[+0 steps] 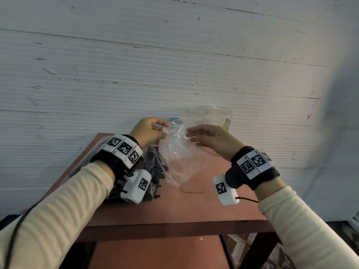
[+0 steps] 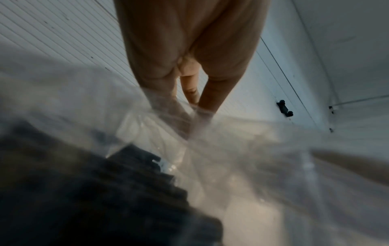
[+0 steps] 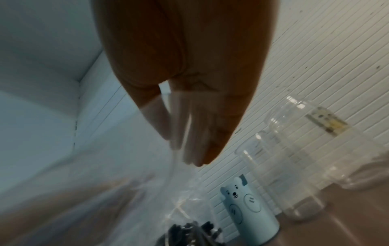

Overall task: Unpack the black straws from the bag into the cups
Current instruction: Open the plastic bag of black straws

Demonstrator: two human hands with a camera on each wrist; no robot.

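- Two hands up: my left hand (image 1: 149,131) fingers pinch the clear bag (image 1: 178,152) top.
- My right hand (image 1: 209,138) fingers, straight and released, sit beside it.
- Black straws (image 1: 155,171) lie in the bag on the surface (image 1: 184,210); cups (image 1: 209,117) stand behind.

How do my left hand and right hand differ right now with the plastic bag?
The left hand pinches the clear plastic bag at its upper edge with curled fingers; the right hand has straight fingers and holds nothing. The left hand is above the black straws; the right hand is nearer the cups. Both hover above the table.
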